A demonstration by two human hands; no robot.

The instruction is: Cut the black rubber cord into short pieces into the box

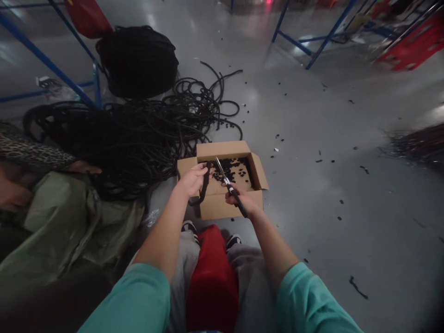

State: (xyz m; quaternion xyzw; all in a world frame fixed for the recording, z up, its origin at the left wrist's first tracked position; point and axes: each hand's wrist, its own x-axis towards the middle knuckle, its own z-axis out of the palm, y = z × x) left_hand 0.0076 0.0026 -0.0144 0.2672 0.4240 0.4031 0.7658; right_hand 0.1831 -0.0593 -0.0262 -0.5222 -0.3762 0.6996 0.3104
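My left hand (195,179) is closed round a black cord (204,187), whose length hangs down and curls back to the left below the hand. A pair of scissors with black handles (237,200) is gripped in my right hand (244,199), its metal blades pointing up and to the left, a little right of the cord. Both hands are over the near part of an open cardboard box (224,149). Many small black pieces (227,169) lie scattered on the bottom of the box.
Tangled black cord (138,134) covers the floor at the left, before a large black bundle (138,60). Another person's hand (14,189) is at the left edge. Blue metal frames (294,41) stand behind. Something red (213,277) is between my legs.
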